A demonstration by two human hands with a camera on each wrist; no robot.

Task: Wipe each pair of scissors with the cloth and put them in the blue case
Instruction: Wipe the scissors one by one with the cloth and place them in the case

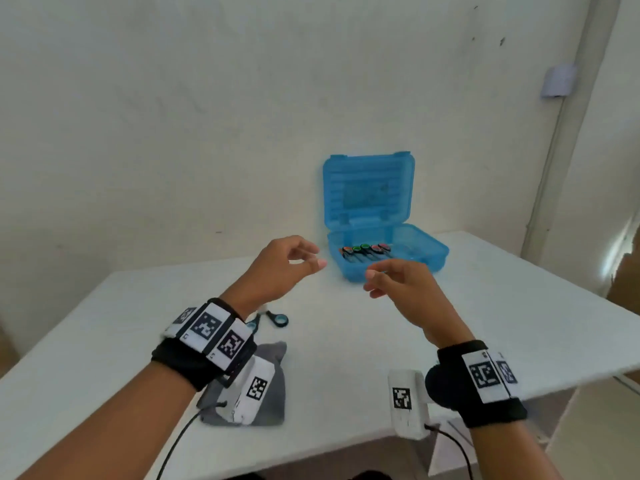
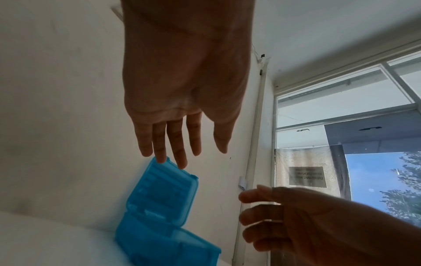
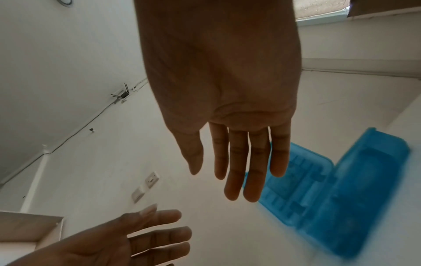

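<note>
White counter (image 1: 346, 341) against plain wall. I see blue case (image 1: 388, 258) open at far edge, lid upright, several scissors (image 1: 365, 252) lying inside. Left grip (image 1: 280, 268) and right grip (image 1: 398, 285) both empty, fingers loose, apart, hovering just before case. Teal-handled scissors (image 1: 277, 319) and grey cloth (image 1: 263, 386) lie nearer, under left wrist.

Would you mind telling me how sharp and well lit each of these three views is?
Head view: evenly lit, both hands slightly motion-blurred, blue case fairly clear. Left wrist view: left hand dark and backlit by the bright window. Right wrist view: right hand shaded, the case smeared by blur, straight wall lines bent by the wide lens.
</note>
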